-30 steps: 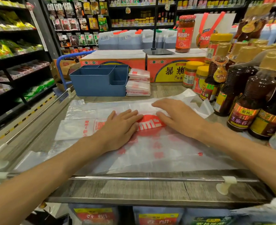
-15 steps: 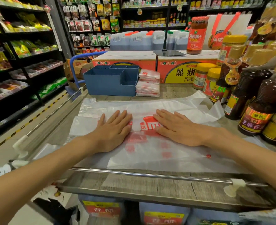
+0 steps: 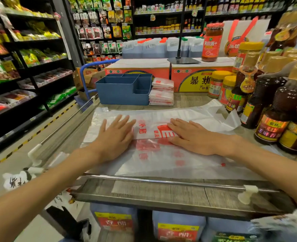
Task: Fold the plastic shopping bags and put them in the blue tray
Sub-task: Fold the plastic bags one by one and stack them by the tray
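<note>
A white plastic shopping bag (image 3: 161,117) with red print lies spread on the wooden shelf top, folded lengthwise into a long strip over more flat bags beneath it. My left hand (image 3: 114,137) presses flat on the strip's left part, fingers spread. My right hand (image 3: 191,137) lies flat on its right part, over the red logo. Neither hand grips anything. The blue tray (image 3: 119,93) with compartments stands behind the bag at the back left. A stack of folded bags (image 3: 161,92) sits against the tray's right side.
Dark sauce bottles (image 3: 273,109) and yellow-lidded jars (image 3: 219,86) crowd the right edge. Red-and-yellow cartons (image 3: 193,75) line the back with a big red jar (image 3: 212,42) on top. A metal rail (image 3: 161,181) runs along the front edge. Shelves flank the aisle at left.
My hands have slid apart along the folded strip, the left toward the left and the right toward the right, uncovering more red print between them. The view has shifted slightly.
</note>
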